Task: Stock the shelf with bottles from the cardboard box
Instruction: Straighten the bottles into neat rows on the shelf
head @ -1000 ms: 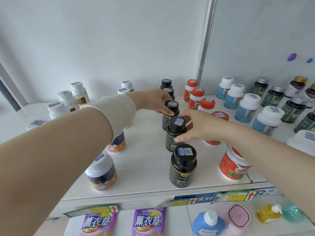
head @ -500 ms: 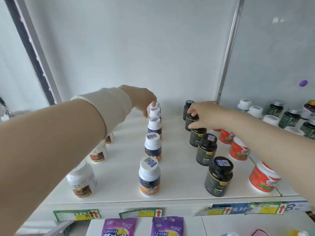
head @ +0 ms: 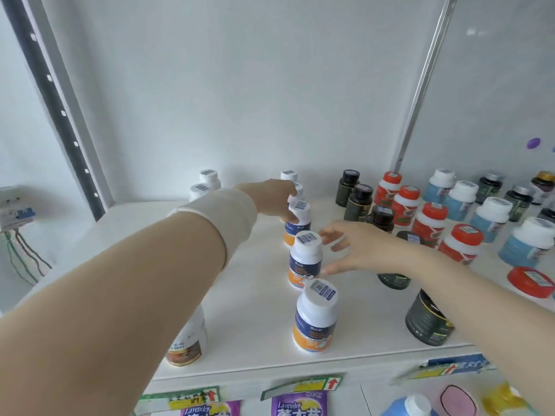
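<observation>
White-capped bottles [head: 315,319] stand upright, caps up, in a front-to-back row on the shelf [head: 255,340]. The left hand [head: 274,199] curls round the third bottle [head: 298,219]; the right hand [head: 366,250], fingers spread and holding nothing, hovers just beside the second bottle [head: 304,262]. Dark bottles [head: 357,202] stand to the right.

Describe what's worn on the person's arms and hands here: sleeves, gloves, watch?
Both bare: left hand and right hand show no gloves, rings or watch. A wide off-white fabric cuff, plain and unmarked, wraps the left wrist; the forearm behind it is uncovered. No sleeve on the right forearm in view.
</observation>
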`<state>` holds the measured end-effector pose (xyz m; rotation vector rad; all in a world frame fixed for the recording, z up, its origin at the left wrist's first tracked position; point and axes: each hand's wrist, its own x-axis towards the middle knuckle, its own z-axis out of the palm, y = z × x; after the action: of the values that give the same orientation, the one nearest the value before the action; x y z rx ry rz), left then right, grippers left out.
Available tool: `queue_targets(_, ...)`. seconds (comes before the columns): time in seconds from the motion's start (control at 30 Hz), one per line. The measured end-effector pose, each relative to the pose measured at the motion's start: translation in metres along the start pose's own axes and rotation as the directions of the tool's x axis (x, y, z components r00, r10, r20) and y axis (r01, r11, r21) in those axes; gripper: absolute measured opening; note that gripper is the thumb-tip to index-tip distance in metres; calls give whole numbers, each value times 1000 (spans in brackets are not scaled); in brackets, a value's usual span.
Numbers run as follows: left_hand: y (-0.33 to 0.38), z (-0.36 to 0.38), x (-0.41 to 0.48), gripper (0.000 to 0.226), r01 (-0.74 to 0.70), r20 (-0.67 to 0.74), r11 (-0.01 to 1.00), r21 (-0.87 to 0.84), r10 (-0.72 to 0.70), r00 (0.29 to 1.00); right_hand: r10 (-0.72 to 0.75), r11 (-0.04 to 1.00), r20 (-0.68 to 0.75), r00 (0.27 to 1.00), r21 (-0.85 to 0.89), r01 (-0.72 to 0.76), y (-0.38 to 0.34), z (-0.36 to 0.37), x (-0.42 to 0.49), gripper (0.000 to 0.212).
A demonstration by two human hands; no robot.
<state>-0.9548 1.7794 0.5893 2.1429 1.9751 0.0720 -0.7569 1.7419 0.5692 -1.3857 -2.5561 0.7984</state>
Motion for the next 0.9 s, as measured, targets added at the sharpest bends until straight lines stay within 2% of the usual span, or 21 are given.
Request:
queue_targets(0.13,5,7,5,61,-34,11,996,-81,35,999,-15,967,-12,1000,253,18,5,21,5,59)
queue_targets(0.2,5,8,7,55,-54,7,994,-100,55,998,-19,949,-43,999,315,32,8,31,9,53)
queue_targets(0.43,3,8,8,46,-72,-31,980,-188,67,997,11,922,-180,984,383,60,14,50,20,51)
queue_targets(0.63,5,9,7,44,-56,20,981,-186,61,998,19,882,-171,985,466,64,20,52,20,45)
queue_targets(0.9,8,9,5,47,-30,44,991,-128,36,998,-2,868,-168,986,489,85,22,54,21,44)
